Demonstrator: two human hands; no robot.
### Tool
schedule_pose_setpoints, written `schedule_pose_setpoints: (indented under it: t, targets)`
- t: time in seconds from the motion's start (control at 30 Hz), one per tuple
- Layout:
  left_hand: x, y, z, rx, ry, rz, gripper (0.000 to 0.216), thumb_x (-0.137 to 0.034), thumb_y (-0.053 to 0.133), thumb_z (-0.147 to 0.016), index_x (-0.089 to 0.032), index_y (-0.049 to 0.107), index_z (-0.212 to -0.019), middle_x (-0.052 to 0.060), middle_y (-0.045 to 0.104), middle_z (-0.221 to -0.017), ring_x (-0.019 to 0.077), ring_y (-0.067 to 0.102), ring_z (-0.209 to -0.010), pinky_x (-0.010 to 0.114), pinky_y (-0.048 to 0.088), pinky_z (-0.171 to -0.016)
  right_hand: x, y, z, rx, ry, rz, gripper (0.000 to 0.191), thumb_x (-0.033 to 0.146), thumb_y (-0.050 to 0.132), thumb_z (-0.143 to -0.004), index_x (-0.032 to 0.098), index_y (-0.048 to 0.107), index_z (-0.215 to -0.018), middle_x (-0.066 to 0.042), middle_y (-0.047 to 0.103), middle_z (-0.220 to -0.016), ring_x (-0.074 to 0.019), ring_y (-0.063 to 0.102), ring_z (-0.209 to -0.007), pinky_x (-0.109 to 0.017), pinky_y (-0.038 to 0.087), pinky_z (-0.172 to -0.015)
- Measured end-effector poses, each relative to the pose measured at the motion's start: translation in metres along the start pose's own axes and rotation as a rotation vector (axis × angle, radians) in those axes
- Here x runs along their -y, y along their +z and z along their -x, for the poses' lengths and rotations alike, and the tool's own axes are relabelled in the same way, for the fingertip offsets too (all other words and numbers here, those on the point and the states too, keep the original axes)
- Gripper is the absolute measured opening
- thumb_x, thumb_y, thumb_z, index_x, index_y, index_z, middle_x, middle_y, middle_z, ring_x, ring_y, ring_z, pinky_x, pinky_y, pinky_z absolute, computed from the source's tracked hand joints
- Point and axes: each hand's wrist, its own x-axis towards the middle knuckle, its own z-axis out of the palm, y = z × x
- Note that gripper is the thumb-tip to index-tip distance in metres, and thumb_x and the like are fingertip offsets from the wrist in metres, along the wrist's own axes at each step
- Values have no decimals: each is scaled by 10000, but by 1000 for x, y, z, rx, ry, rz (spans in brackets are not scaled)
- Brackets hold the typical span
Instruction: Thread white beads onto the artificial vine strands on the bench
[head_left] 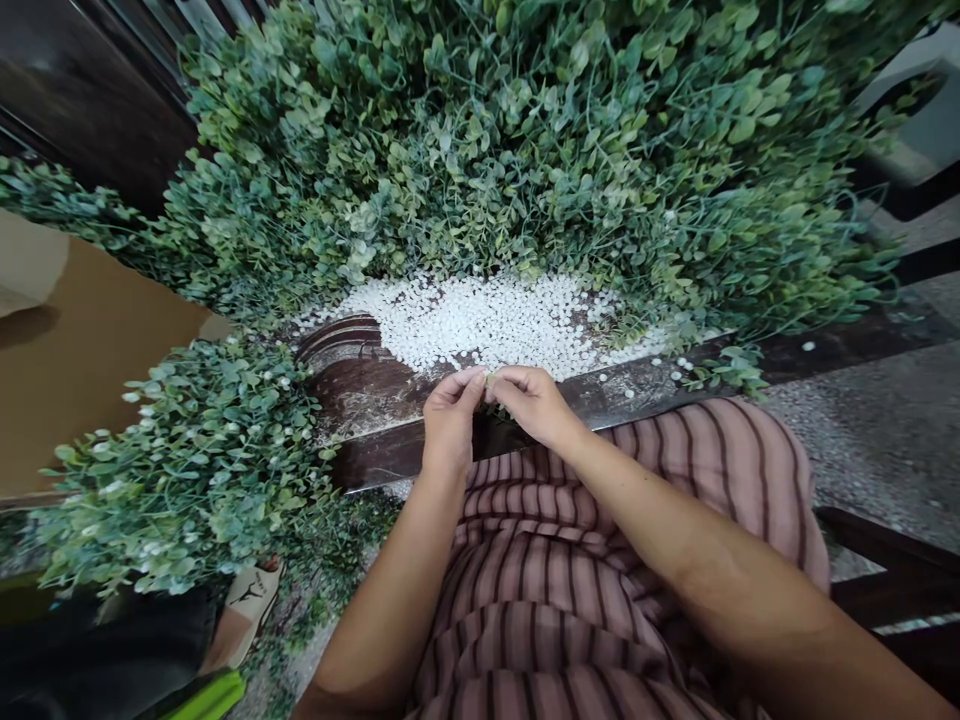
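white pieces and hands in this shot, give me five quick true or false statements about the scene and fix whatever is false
1. The left hand and right hand meet at the near side of the white pieces. True.
2. The white pieces are heaped in a bowl. False: they lie loose on a dark surface.
3. A small green bit shows where the hands meet. True.
4. The person's lap is covered in plain green. False: pinkish cloth with dark stripes covers it.
5. Leafy greenery spreads beyond the white pieces. True.
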Motion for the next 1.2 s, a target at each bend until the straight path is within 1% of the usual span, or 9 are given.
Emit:
schedule_pose_setpoints:
  t: [0.1, 0.23, 0.37, 0.5, 0.63, 0.73, 0.83, 1.03, 1.2]
  targets:
    - [2, -1, -2, -27, 32, -29, 235, -324, 749, -549, -173, 690, -720, -1, 665, -710, 105, 578, -694, 283, 469, -767, -1, 3, -1, -11, -3, 2, 219, 224, 457, -735, 168, 509, -529, 28, 487, -538, -106, 450, -578, -225, 341, -589]
    - [3, -3, -2, -39, 82, -104, 194, -298, 730, -575, -176, 689, -720, -3, 681, -732, 109, 597, -713, 275, 477, -780, -1, 6, -1, -56, 64, 36, 236, 192, 449, -750, 164, 474, -517, 37, 447, -516, -98, 419, -561, -219, 321, -574]
    - [5, -1, 1, -149, 151, -244, 212, -292, 743, -564, -178, 690, -736, -11, 683, -733, 116, 601, -712, 289, 485, -812, -2, 6, -1, -48, 74, 86, 257, 176, 493, -762, 164, 423, -515, 57, 387, -514, -81, 388, -558, -201, 290, -550]
    - [8, 4, -4, -205, 155, -240, 218, -289, 758, -539, -197, 683, -721, -36, 666, -711, 107, 593, -693, 306, 471, -893, -5, 0, -4, -52, 99, 139, 289, 187, 556, -748, 159, 401, -506, 68, 353, -496, -68, 387, -554, -184, 272, -528]
    - [8, 10, -6, -209, 122, -215, 193, -270, 759, -532, -208, 678, -696, -40, 671, -714, 104, 598, -692, 305, 467, -922, -3, -3, -3, -60, 135, 125, 305, 225, 559, -748, 155, 406, -494, 69, 318, -476, -65, 375, -534, -175, 256, -498]
    - [8, 11, -7, -201, 125, -228, 196, -271, 758, -535, -202, 680, -701, -35, 676, -708, 111, 605, -691, 308, 493, -885, 0, -4, -1, -55, 166, 104, 267, 223, 555, -745, 156, 453, -508, 67, 365, -474, -73, 398, -537, -178, 266, -493]
    - [8, 10, -6, -183, 130, -242, 225, -299, 751, -550, -193, 684, -736, -27, 680, -721, 119, 617, -700, 306, 512, -846, 4, -6, 0, -82, 190, 90, 269, 197, 554, -733, 158, 430, -498, 66, 358, -466, -71, 372, -513, -182, 255, -473]
    - [7, 9, -1, -154, 199, -301, 245, -336, 732, -583, -188, 682, -772, -7, 690, -775, 126, 624, -736, 301, 512, -832, 6, -4, 6, -103, 136, 43, 238, 159, 506, -743, 157, 434, -516, 65, 351, -479, -68, 344, -505, -179, 262, -480]
    - [8, 10, 2, -94, 229, -300, 247, -348, 713, -596, -167, 677, -759, 14, 691, -752, 138, 627, -722, 290, 519, -754, 1, -4, 8, -110, 78, 24, 249, 195, 450, -766, 163, 413, -521, 55, 345, -487, -78, 345, -511, -195, 264, -489]
